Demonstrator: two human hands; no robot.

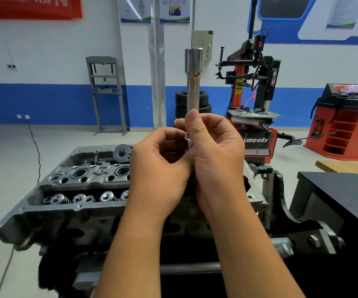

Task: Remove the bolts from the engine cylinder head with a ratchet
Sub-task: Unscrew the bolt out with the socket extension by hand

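Hands: right hand [212, 147] and left hand [160, 160] both pinched an upright long socket [193, 82].
Progress: early, by my judgement; cylinder head [83, 179] untouched, ratchet unseen.

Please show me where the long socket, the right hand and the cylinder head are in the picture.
long socket [192, 82]: head view, on its narrow shaft above the fingers.
right hand [216, 155]: head view, on the back of the hand.
cylinder head [83, 175]: head view, on its top face, left part.

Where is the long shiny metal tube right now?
The long socket stands upright mid-frame, pinched by the right hand beside the left hand, above the cylinder head.
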